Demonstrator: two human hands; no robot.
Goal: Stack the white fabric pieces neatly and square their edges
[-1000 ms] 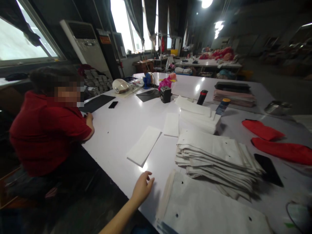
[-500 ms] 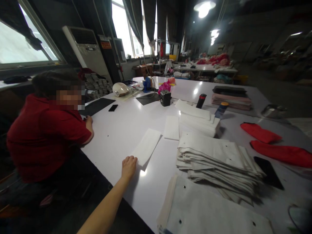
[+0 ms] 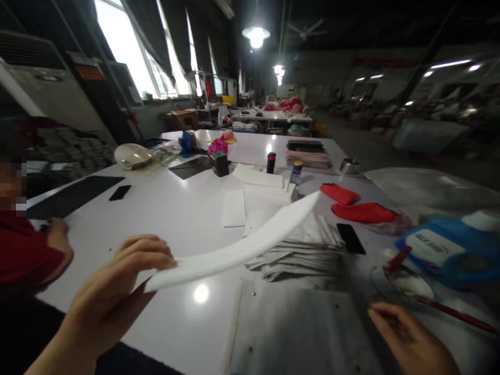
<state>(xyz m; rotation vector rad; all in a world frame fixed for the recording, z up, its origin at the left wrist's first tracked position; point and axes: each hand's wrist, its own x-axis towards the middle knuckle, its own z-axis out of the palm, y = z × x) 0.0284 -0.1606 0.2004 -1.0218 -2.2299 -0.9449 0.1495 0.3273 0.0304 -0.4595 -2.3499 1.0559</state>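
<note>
Your left hand (image 3: 113,291), lower left of frame, pinches one end of the white foam strip (image 3: 238,250); thumb under, fingers on top. The strip is off the desk (image 3: 172,208), arcing up and right across frame centre, free end sagging over the stack of grey bags (image 3: 300,250).

Your right hand (image 3: 410,338), bottom right, is blurred; it rests at the edge of the flat grey bag (image 3: 297,333) in front of you. Can't tell if it's open or closed, and nothing visible in it.

Handling note: the strip looks soft and bends under its own weight. Judging by the sag, support it nearer the middle, or bring the second hand to the far end, so it doesn't crease or drag on the stack.

Mid-frame right: black phone (image 3: 350,238), two red fabric pieces (image 3: 363,212), blue packet (image 3: 449,250). More white sheets (image 3: 234,207) lie beyond the stack.

Left edge: another person in a red sleeve (image 3: 27,255), hand on the desk. Keep clear.
</note>
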